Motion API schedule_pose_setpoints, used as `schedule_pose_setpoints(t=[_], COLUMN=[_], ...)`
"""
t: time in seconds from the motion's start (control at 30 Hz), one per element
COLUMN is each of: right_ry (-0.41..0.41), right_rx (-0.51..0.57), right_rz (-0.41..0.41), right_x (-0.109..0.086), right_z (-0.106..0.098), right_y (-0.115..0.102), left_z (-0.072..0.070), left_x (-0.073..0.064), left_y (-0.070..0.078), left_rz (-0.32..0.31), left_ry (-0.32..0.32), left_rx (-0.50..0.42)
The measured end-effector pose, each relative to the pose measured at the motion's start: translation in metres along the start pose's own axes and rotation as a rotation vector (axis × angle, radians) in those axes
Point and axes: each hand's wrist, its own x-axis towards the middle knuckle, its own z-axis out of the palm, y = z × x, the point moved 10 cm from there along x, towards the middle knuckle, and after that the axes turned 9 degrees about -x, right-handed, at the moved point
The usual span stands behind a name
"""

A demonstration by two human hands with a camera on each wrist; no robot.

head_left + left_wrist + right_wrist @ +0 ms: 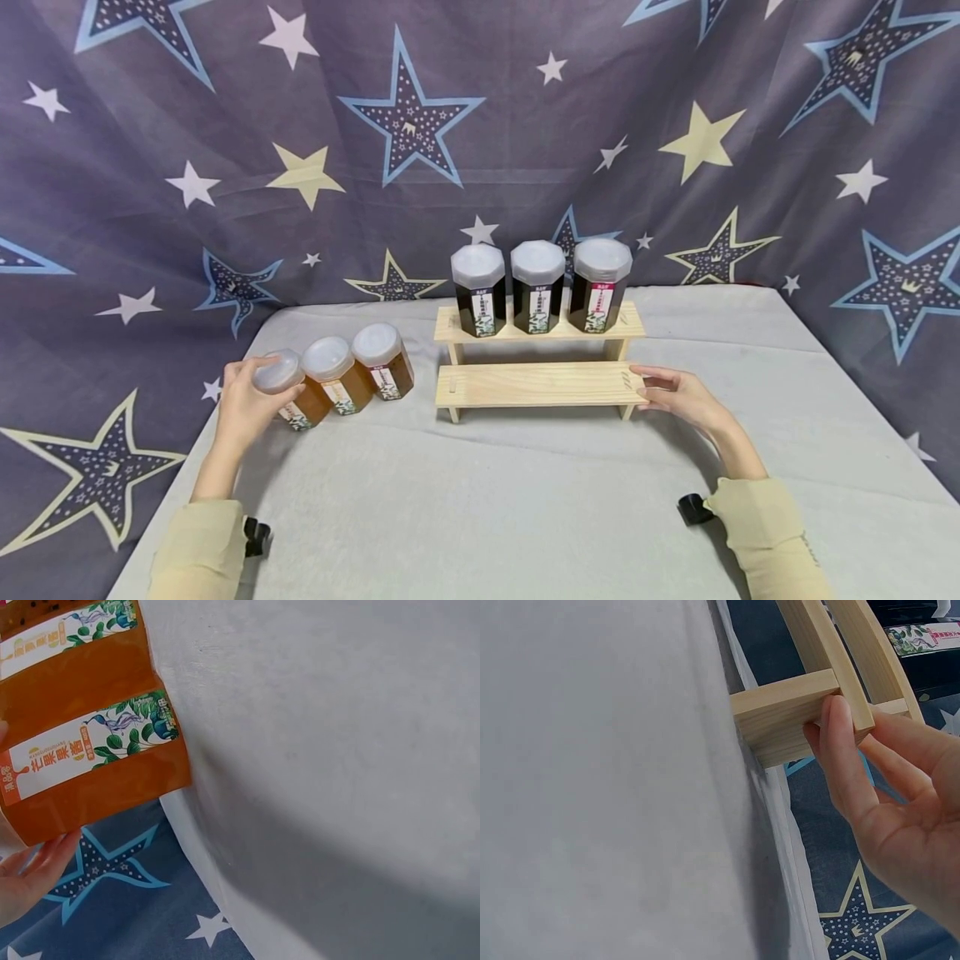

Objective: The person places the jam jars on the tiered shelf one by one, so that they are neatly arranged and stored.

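My left hand (247, 400) grips the leftmost jam jar (309, 407) round its pale lid, at the left of the table. The left wrist view shows orange contents and a white label with green leaves on this jar (97, 757); only a few fingertips are visible there. Beside it stand a second orange jam jar (352, 387) and a darker brown jam jar (397, 379). At the right, my right hand (686, 400) pinches the end of the lower board of a two-step wooden rack (536, 385), its thumb and fingers (840, 742) on either side of the board.
Three dark jars with pale lids, a left one (480, 292), a middle one (537, 287) and a right one with a red-topped label (600, 287), stand on the rack's upper step. A pale cloth covers the table (480, 500). A star-patterned curtain (495, 158) hangs behind.
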Motion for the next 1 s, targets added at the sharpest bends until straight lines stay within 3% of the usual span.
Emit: schedule_pose_setpoints(t=[0.5,1.0], right_ry=[-0.008,-0.011], right_rx=[0.005,0.007], right_rz=[-0.002,-0.018], right_x=[0.000,0.001], right_z=[0.000,-0.001], right_y=[0.001,0.003], left_z=[-0.004,-0.012], left_x=[-0.004,-0.017], left_y=[-0.001,0.010], left_rz=[-0.031,-0.043], left_ry=[0.042,0.081], left_rx=[0.051,0.046])
